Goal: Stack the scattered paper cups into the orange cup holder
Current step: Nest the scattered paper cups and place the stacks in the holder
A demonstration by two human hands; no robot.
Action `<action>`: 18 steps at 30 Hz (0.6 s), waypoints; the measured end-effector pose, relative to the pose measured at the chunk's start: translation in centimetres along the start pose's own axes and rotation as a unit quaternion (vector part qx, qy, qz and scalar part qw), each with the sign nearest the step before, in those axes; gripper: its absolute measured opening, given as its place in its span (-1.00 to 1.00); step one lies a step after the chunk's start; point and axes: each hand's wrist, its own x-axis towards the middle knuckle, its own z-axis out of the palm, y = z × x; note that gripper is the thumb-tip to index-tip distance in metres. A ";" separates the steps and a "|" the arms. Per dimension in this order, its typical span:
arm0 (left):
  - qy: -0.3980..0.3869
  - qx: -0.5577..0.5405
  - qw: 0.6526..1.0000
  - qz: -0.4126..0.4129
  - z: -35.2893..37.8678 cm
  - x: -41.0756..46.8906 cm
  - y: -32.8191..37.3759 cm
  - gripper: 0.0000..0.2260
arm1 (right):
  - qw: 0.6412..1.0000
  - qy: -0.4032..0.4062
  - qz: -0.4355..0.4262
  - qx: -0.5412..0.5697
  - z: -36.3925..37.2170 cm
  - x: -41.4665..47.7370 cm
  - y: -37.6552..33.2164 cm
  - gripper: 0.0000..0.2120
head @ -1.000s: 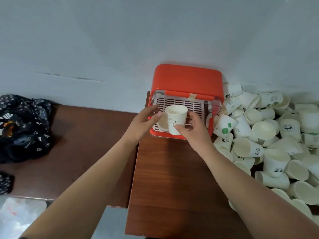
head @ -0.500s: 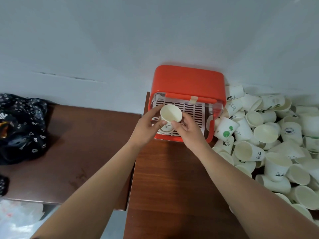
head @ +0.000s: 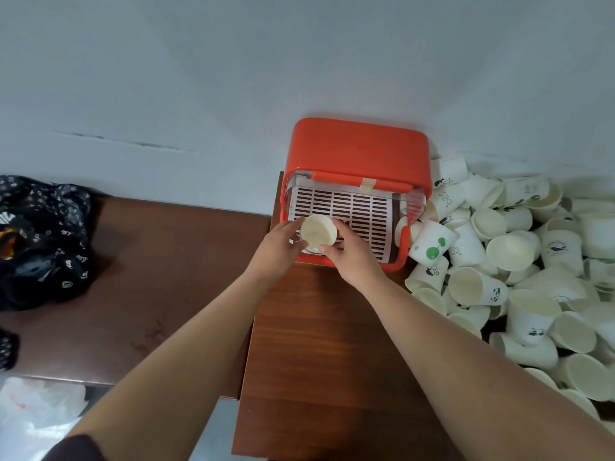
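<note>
Wide-angle head view faces forward and down; left hand point(head: 276, 251), right hand point(head: 356, 259) lie near.

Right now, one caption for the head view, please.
Left hand and right hand hold a paper cup at the orange cup holder.

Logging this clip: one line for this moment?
cup: held over holder front-left | left hand: grips cup | right hand: grips cup | pile: right of holder

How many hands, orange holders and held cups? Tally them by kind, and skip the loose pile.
Hands: 2, the left hand and the right hand
Orange cup holder: 1
Held paper cup: 1
Total: 4
</note>
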 end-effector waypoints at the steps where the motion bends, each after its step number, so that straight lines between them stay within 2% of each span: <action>1: 0.002 0.001 1.000 -0.004 0.0 -0.2 -0.1 -0.53 | 1.000 -0.010 -0.001 0.002 -0.1 0.0 -0.2 -0.37; 5: 0.014 -0.005 0.999 -0.037 -0.1 -1.8 0.0 -0.48 | 1.000 -0.017 0.006 0.015 -1.6 -1.1 -0.4 -0.41; 9: 0.056 -0.010 0.997 -0.057 -0.6 -4.6 1.9 -0.63 | 0.999 0.007 -0.033 -0.021 -5.3 -5.4 1.0 -0.52; 14: 0.003 0.003 0.999 -0.033 2.8 -8.8 5.2 -0.80 | 0.996 0.056 -0.045 -0.050 -10.8 -11.4 7.6 -0.58; 18: -0.051 0.031 0.998 -0.002 8.2 -10.4 7.9 -0.73 | 0.992 0.075 -0.016 -0.099 -14.3 -15.4 13.5 -0.54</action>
